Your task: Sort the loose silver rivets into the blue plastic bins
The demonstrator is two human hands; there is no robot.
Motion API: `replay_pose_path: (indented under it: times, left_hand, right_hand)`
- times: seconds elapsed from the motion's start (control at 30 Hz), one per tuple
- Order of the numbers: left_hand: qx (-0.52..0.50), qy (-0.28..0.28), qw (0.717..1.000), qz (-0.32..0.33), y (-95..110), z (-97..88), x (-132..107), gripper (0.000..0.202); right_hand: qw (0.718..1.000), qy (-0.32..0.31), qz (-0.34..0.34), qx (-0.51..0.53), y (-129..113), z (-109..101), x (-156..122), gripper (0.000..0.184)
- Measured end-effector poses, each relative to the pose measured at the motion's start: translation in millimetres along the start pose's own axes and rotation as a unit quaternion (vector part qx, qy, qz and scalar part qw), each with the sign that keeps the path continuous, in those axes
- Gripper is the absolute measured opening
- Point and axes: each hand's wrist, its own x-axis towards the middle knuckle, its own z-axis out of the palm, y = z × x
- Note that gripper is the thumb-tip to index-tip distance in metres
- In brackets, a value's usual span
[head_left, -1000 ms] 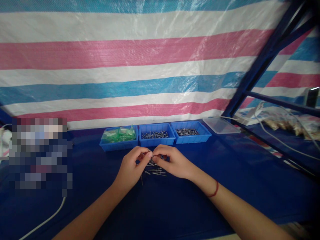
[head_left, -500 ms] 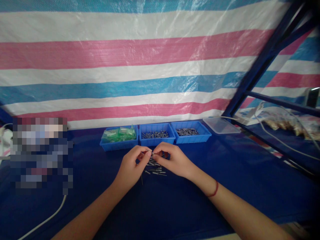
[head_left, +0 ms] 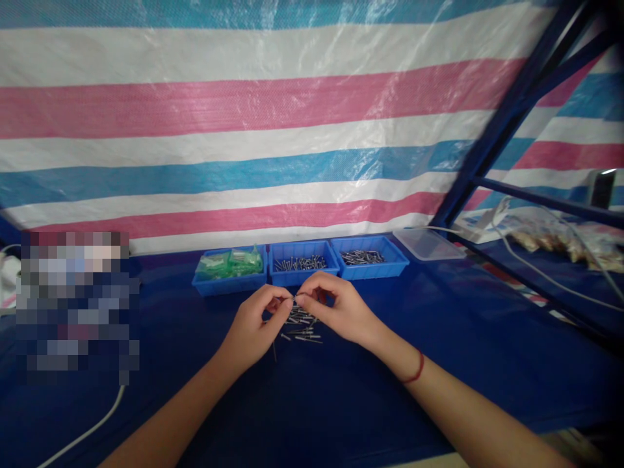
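My left hand (head_left: pixel 253 328) and my right hand (head_left: pixel 336 309) meet fingertip to fingertip above a small pile of metal pins (head_left: pixel 301 325) on the blue table. Both pinch a small thin metal part between thumb and forefinger; it is too small to name exactly. A red cord circles my right wrist (head_left: pixel 415 373). Behind the hands stand three blue trays: the left one (head_left: pixel 229 281) holds green plastic pieces, the middle one (head_left: pixel 305 273) and the right one (head_left: pixel 373 266) hold metal pins.
A clear plastic lid (head_left: pixel 429 244) lies right of the trays. A white cable (head_left: pixel 82 432) runs across the near left. A dark blue metal frame (head_left: pixel 507 123) rises at the right, with bags and cables behind it. A striped tarp hangs at the back.
Both hands have lifted slightly and stay pinched together; the view has shifted a little. Nothing else has moved.
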Motion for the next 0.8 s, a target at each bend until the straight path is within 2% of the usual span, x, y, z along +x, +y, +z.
replay_pose_path:
  times: [0.1,0.17,0.27,0.3,0.4,0.53,0.63,0.8]
  left_hand:
    - [0.038,0.000,0.999,0.001,-2,-1.2,0,0.015]
    - [0.071,0.005,0.997,0.003,-4,-4.3,1,0.019]
    - [0.132,-0.011,0.991,0.017,-4,-10.3,2,0.021]
    - [0.156,-0.022,0.987,0.023,-4,-11.9,2,0.022]
    - [0.241,-0.061,0.968,0.023,-4,-13.3,0,0.026]
    - [0.338,-0.092,0.936,-0.042,-5,-11.1,-6,0.041]
    - [0.352,-0.112,0.927,-0.060,-6,-11.0,-7,0.046]
    - [0.320,-0.148,0.935,-0.046,-6,-11.0,-4,0.034]
  right_hand:
    - [0.998,0.042,-0.014,-0.047,2,-12,5,0.010]
    - [0.988,0.117,-0.021,-0.102,8,-26,9,0.011]
    - [0.948,0.245,-0.019,-0.203,26,-51,14,0.015]
    - [0.933,0.269,-0.013,-0.238,34,-59,15,0.016]
    - [0.904,0.247,0.025,-0.347,57,-76,16,0.020]
    - [0.890,0.217,0.073,-0.395,68,-83,15,0.022]
    - [0.897,0.219,0.053,-0.380,60,-79,15,0.020]
    - [0.929,0.170,-0.011,-0.328,41,-62,15,0.016]
